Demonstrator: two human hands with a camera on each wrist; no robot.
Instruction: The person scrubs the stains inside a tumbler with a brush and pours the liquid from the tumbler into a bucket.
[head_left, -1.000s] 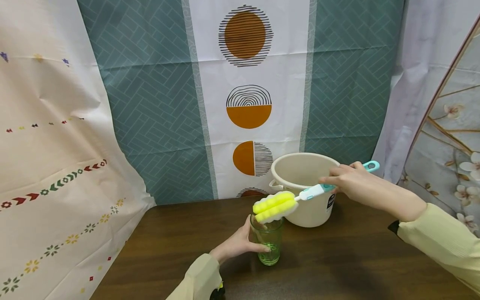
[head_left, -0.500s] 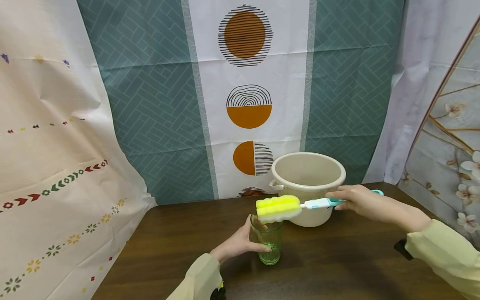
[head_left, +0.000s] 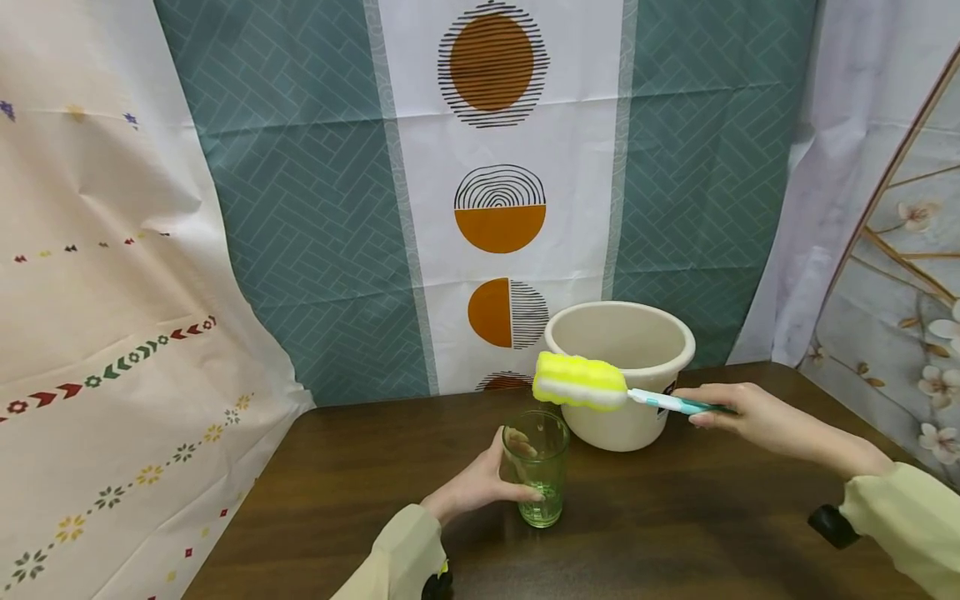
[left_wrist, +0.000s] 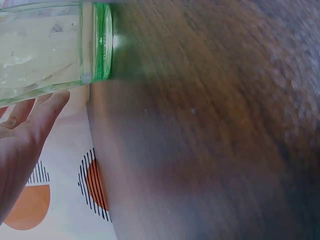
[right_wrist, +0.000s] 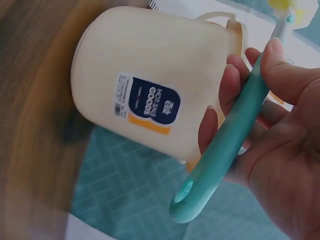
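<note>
A green drinking glass (head_left: pixel 546 471) stands upright on the table, and my left hand (head_left: pixel 480 483) grips its side, thumb in front and fingers behind. The left wrist view shows the glass base (left_wrist: pixel 102 42) on the wood and fingers (left_wrist: pixel 50 107) along its wall. My right hand (head_left: pixel 742 417) holds a sponge cup brush by its teal handle (right_wrist: pixel 225 137), thumb along the top and fingers curled beneath. The brush's yellow and white sponge head (head_left: pixel 579 382) points left, above and right of the glass rim, overlapping the bucket in the head view.
Behind the brush stands a cream bucket (head_left: pixel 615 429) with a side handle; its label (right_wrist: pixel 152 102) shows in the right wrist view. The brown wooden table (head_left: pixel 360 467) ends at a patterned curtain (head_left: pixel 307 200) at the back. Printed cloths hang at both sides.
My right hand has moved right and down, and the brush handle now slopes down toward it. The sponge head has shifted up and right, off the glass rim. My left hand and the glass stay put.
</note>
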